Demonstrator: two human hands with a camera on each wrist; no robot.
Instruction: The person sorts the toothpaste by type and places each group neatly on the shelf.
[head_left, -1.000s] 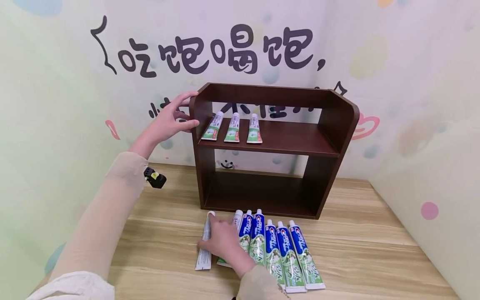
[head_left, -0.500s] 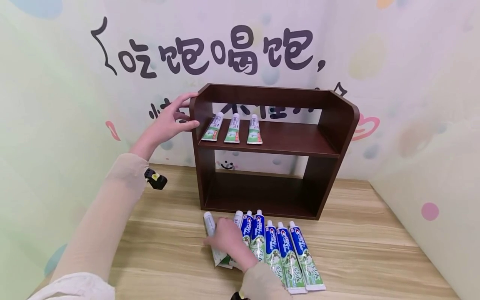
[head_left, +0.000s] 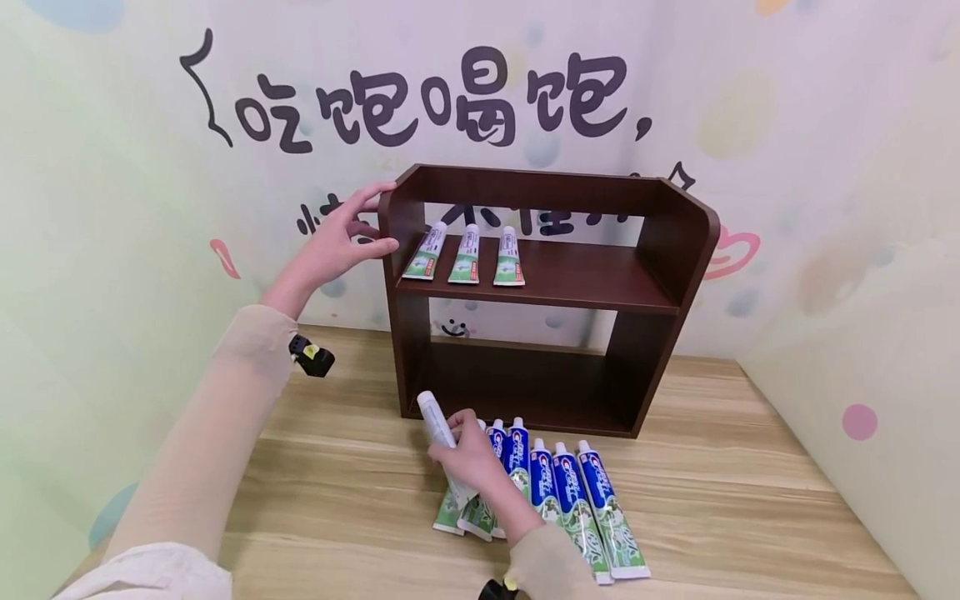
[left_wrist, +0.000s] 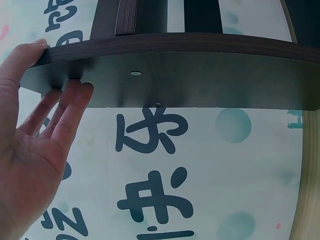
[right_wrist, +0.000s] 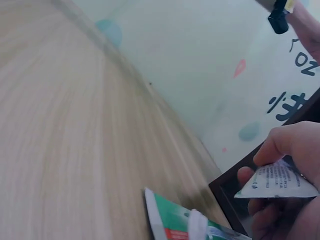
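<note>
My right hand (head_left: 478,460) grips a toothpaste tube (head_left: 435,417) with its pale printed back showing, cap pointing up and away toward the shelf. In the right wrist view its flat crimped end (right_wrist: 277,182) sits between thumb and fingers. Under that hand, partly hidden, lie a green-and-white tube (head_left: 448,515) and several blue-and-green toothpaste tubes (head_left: 573,508) in a row. My left hand (head_left: 337,246) holds the left side panel of the dark brown wooden shelf (head_left: 543,279). In the left wrist view its fingers (left_wrist: 75,100) touch the panel's outer face.
On the upper level of the shelf, three small green-and-white tubes (head_left: 465,257) lie at the left, caps toward the back. A wood-grain table (head_left: 322,500) carries the shelf and loose tubes. Walls with printed lettering (head_left: 442,100) stand behind and at both sides.
The pale-backed tube lay on the table under my right hand; it swung right at its lower end and is now raised in my grip. The left hand stays on the shelf.
</note>
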